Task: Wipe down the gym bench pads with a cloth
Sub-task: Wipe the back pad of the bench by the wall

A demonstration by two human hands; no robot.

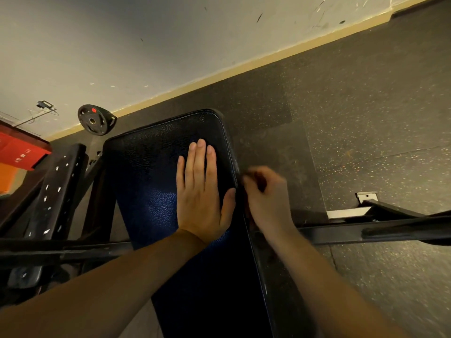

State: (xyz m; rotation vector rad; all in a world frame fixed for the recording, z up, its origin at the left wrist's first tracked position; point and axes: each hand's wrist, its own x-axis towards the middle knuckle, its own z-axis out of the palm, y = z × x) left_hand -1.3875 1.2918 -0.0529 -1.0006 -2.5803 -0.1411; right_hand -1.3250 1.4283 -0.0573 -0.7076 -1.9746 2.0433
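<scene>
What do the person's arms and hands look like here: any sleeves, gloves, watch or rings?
No gloves and no sleeves in view: the left forearm and right forearm are bare to the frame's edge. The left hand shows no ring, watch or wristband. The right hand is motion-blurred, so small jewellery there cannot be ruled out.

The light is dim, warm and yellowish. The wall point(122, 45), far beyond the left hand point(199, 191), is the brightest part. The bench pad point(151, 167) shows a soft blue sheen just left of that hand and sinks to near black behind its wrist. The left hand is sharp. The right hand point(266, 193) is smeared by motion blur, its fingers indistinct. Wide-angle distortion tilts and stretches the edges.
</scene>
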